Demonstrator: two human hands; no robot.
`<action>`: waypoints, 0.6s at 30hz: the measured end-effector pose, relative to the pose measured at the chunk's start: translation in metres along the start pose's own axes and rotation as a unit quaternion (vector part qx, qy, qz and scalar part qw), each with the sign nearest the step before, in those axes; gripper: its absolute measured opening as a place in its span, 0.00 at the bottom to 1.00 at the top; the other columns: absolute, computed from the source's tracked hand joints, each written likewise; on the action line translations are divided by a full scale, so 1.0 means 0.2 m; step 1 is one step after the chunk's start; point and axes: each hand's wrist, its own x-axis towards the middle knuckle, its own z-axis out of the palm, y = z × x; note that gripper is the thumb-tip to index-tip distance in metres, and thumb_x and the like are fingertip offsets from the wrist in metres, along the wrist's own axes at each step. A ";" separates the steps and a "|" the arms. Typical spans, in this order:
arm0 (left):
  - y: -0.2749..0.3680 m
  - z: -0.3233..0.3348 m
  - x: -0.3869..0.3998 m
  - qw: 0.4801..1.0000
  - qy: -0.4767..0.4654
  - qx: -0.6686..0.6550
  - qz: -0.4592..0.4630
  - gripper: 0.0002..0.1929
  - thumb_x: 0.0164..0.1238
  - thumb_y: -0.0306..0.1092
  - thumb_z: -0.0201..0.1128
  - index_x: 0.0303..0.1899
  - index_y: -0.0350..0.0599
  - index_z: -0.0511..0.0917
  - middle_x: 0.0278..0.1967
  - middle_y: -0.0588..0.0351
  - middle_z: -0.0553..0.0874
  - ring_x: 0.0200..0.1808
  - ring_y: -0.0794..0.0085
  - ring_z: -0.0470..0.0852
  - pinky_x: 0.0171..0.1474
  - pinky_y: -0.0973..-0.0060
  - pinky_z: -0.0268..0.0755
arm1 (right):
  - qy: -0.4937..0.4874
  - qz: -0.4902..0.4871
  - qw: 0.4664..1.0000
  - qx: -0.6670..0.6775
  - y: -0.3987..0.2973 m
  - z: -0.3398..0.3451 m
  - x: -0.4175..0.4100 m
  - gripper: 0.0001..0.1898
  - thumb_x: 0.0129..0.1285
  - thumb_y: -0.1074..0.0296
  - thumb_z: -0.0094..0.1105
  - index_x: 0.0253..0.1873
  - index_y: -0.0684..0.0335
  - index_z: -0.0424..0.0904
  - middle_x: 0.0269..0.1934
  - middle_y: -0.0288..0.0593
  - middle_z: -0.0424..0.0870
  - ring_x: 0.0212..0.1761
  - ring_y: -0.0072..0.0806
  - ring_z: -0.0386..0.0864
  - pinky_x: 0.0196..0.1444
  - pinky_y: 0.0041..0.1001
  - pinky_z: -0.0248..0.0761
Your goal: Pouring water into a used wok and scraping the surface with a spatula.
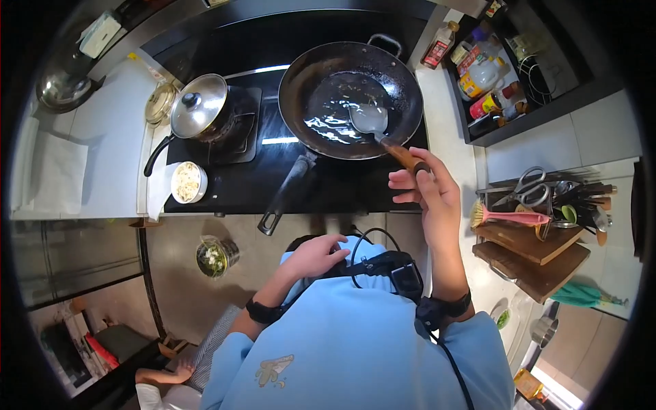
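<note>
My right hand (433,192) grips the end of the wooden handle of a metal wok spatula (370,119). The spatula's blade rests in shiny liquid inside a large dark wok (302,77), which stands on the black cooktop (230,187). The wok's long handle points towards me, down and left. My left hand (320,254) is held against the front of my body, fingers slightly apart, with nothing visible in it. To the left stands a saucepan with a glass lid (205,110). A white bowl of pale shredded food (204,184) sits at the cooktop's front left corner.
On the right are a shelf of bottles (543,110), a bottle (439,45), scissors (533,187), a pink-handled brush (515,218) and wooden boards (538,266). A bin (233,251) stands on the floor. Another person's hand (183,370) shows at the lower left.
</note>
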 end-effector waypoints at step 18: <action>-0.16 -0.13 0.03 0.997 -0.075 -0.023 0.023 0.22 0.73 0.45 0.58 0.58 0.38 0.74 0.42 0.47 0.86 0.44 0.62 0.84 0.49 0.68 0.75 | -0.009 0.034 0.999 0.029 0.12 0.19 -0.04 0.23 0.73 0.63 0.51 0.69 0.64 0.65 0.50 0.52 0.83 0.51 0.34 0.83 0.54 0.30 0.75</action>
